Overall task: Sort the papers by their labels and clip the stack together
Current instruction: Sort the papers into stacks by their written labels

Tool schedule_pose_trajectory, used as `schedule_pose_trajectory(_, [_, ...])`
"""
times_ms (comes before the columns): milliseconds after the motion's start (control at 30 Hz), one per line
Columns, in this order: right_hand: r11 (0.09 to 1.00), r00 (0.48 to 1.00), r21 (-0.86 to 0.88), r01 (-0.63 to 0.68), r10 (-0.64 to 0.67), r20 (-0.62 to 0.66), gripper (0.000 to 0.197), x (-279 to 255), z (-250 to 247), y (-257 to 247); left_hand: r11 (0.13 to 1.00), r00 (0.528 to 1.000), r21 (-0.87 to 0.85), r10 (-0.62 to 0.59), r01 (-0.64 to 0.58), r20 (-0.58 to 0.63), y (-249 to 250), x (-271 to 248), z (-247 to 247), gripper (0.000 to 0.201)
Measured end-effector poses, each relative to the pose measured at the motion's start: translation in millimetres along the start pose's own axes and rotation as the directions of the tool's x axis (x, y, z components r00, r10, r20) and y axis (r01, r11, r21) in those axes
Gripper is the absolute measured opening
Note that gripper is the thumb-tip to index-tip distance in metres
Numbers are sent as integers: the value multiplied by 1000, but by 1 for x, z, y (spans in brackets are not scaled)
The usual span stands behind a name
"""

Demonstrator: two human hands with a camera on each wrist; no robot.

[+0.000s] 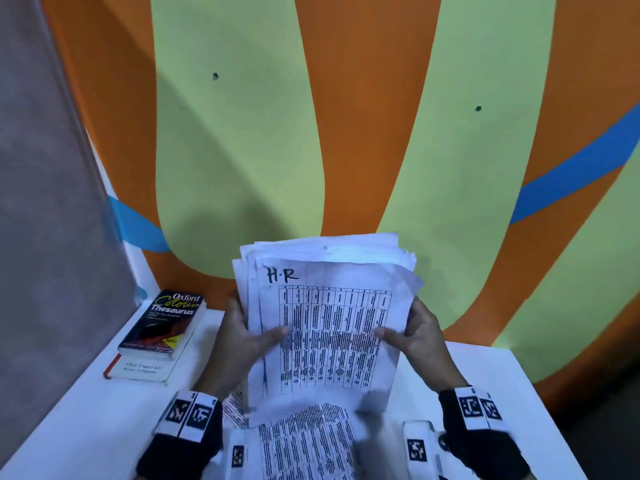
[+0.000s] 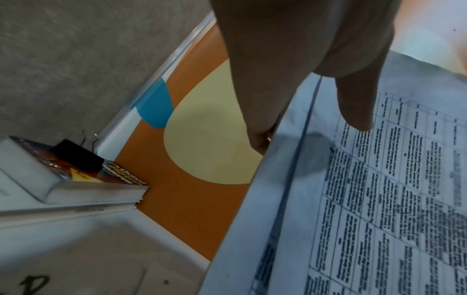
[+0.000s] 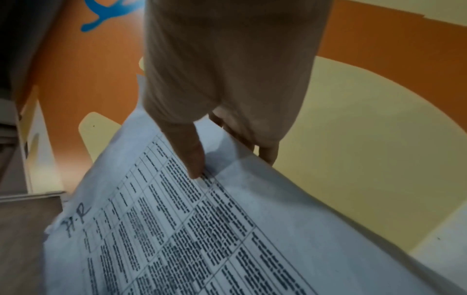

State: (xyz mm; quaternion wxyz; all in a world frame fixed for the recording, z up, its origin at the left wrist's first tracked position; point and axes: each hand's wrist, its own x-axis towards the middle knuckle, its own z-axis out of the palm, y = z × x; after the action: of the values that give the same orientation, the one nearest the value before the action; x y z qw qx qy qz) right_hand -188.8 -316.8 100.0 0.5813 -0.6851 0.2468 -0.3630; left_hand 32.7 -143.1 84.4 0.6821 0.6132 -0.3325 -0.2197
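Note:
I hold a thick stack of printed papers upright above the white table, between both hands. The front sheet carries a table of text and the handwritten label "H.R". My left hand grips the stack's left edge, thumb on the front sheet, fingers behind. My right hand grips the right edge the same way, its thumb pressing the front sheet. More printed sheets lie flat on the table under the stack. A black binder clip sits on top of the thesaurus.
Two books are stacked at the table's back left, an Oxford Colour Thesaurus on top. A wall painted orange, green and blue rises right behind the table. A grey partition closes the left side.

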Motion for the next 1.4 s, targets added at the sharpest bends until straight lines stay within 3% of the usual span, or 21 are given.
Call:
schedule_pose_trajectory(167, [993, 997, -114, 22, -30, -72, 32, 4, 15, 0, 993, 999, 108, 45, -46, 13, 5, -2, 11, 58])
schedule_pose_trajectory(333, [981, 974, -114, 160, -175, -144, 47, 7, 27, -17, 967, 977, 185, 195, -176, -90, 26, 9, 20, 40])
schedule_pose_trajectory(500, [960, 978, -244, 138, -170, -117, 81, 4, 26, -13, 952, 976, 269, 181, -143, -123, 22, 12, 14, 27])
schedule_pose_trajectory(600, [978, 971, -173, 117, -149, -186, 76, 3, 35, -10, 940, 974, 310, 187, -138, -132, 21, 9, 20, 21])
schedule_pose_trajectory(667, [977, 948, -99, 187, -206, -244, 71, 5, 39, -18, 941, 974, 303, 196, -154, -113, 23, 8, 25, 17])
schedule_pose_trajectory(733, [949, 912, -115, 294, -315, -264, 84, 9, 37, -28, 946, 976, 284, 191, -155, -103, 24, 7, 25, 24])
schedule_pose_trajectory(767, [912, 887, -214, 350, -396, -237, 88, 12, 35, -33, 951, 978, 268, 183, -152, -97, 23, 8, 24, 33])
schedule_pose_trajectory(867, [736, 839, -493, 463, -543, -22, 76, 20, 28, -42, 967, 988, 231, 127, -103, -91, 19, 9, 18, 58])
schedule_pose_trajectory(933, [722, 846, -513, 463, -533, 14, 61, 23, 26, -47, 970, 990, 230, 101, -75, -103, 16, 11, 15, 59])
schedule_pose_trajectory(1000, [801, 872, -445, 401, -483, -83, 61, 25, 21, -42, 975, 991, 215, 84, -60, -108, 15, 11, 15, 51])
schedule_pose_trajectory(1100, [970, 954, -107, 218, -235, -188, 76, 22, 17, -22, 978, 992, 204, 61, -37, -114, 12, 11, 17, 28])
schedule_pose_trajectory(1167, [980, 973, -144, 140, -163, -165, 60, 19, 24, -7, 979, 989, 200, 57, -29, -136, 9, 13, 21, 18])
schedule_pose_trajectory(1300, [940, 931, -285, 190, -264, -251, 40, 19, 36, -21, 960, 975, 240, 180, -144, -133, 22, 18, 29, 31])
schedule_pose_trajectory(1400, [942, 920, -259, 214, -284, -270, 59, 19, 33, -29, 950, 965, 234, 239, -208, -113, 27, 19, 27, 28])
